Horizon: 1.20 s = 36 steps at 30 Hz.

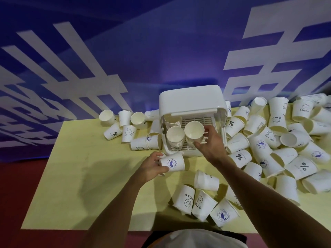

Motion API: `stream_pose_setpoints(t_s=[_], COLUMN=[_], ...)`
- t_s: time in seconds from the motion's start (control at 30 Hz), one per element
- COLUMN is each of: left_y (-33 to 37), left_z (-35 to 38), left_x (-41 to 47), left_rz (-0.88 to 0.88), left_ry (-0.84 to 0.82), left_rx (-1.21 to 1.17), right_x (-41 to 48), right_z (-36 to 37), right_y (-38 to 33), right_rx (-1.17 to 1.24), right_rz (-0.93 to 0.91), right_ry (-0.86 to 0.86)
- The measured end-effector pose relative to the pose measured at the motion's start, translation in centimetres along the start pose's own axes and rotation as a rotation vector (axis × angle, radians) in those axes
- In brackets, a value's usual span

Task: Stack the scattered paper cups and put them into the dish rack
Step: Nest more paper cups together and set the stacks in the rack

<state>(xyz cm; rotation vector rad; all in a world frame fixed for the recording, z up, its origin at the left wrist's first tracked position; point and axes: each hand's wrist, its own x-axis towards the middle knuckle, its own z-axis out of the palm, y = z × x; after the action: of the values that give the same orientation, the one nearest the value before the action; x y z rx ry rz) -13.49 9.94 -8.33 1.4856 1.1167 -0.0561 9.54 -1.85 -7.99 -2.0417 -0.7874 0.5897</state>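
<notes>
Yellow table (86,176): left hand (151,167) grips cup (174,162), right hand (212,142) cup stack (193,131).

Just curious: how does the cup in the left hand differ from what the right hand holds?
The left hand grips a single cup; the right hand grips a stack of cups. The single cup lies sideways outside the dish rack, blue logo showing; the stack is inside it, mouth towards the camera. Both are white paper.
</notes>
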Motion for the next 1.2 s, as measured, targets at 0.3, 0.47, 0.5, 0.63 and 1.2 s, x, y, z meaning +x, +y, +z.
stream_pose_setpoints(t_s=[0.3,0.47,0.5,0.63,1.2], left_y=[0.6,2.2,2.6,3.2,3.6], left_z=[0.9,1.5,1.6,1.7,-0.9], left_x=[0.4,0.3,0.2,-0.1,0.2], left_rz=[-0.021,0.047,0.059,0.096,0.140], left_ry=[-0.040,-0.041,-0.044,-0.059,-0.051], left_rx=[0.008,0.000,-0.007,-0.008,-0.014], right_x=[-1.8,-3.0,-3.1,-3.1,-0.9], right_z=[-1.1,-1.5,-1.3,-0.5,-0.3], right_y=[0.3,-0.8,-0.8,-0.4,-5.7], right_rx=[-0.113,-0.052,-0.043,0.004,0.361], right_rz=[-0.003,0.053,0.056,0.110,0.112], right_ry=[-0.027,-0.300,-0.334,-0.349,-0.203])
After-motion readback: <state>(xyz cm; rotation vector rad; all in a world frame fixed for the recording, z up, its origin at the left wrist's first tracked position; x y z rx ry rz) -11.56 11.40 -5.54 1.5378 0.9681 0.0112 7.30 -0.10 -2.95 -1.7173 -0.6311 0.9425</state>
